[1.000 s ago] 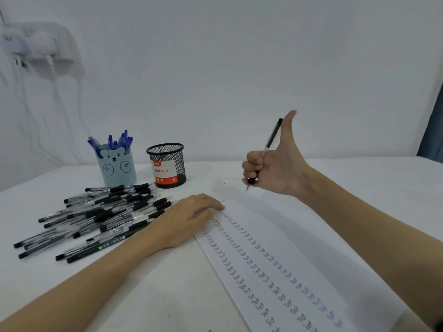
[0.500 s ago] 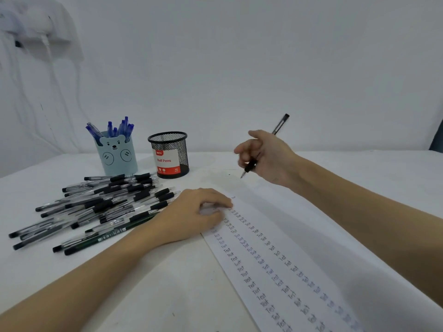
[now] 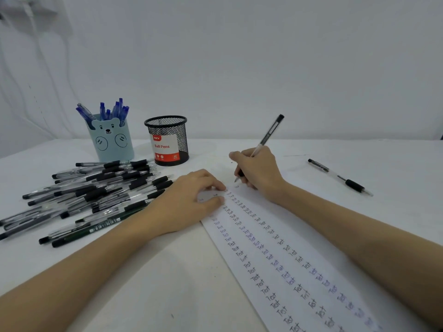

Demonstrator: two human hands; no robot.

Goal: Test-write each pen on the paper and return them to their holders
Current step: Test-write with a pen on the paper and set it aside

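While the left hand (image 3: 189,207) lies flat, fingers straight, pressing the paper (image 3: 275,255) to the table, I watch the right hand (image 3: 257,171) pinch a black pen (image 3: 268,135) low on its barrel, fingers curled tight around it, tip just above the sheet's far end. I judge the pen light, stiff and smooth; its rubber sleeve looks the surest hold. Untested pens (image 3: 96,192) lie heaped beside the empty mesh holder (image 3: 167,140).
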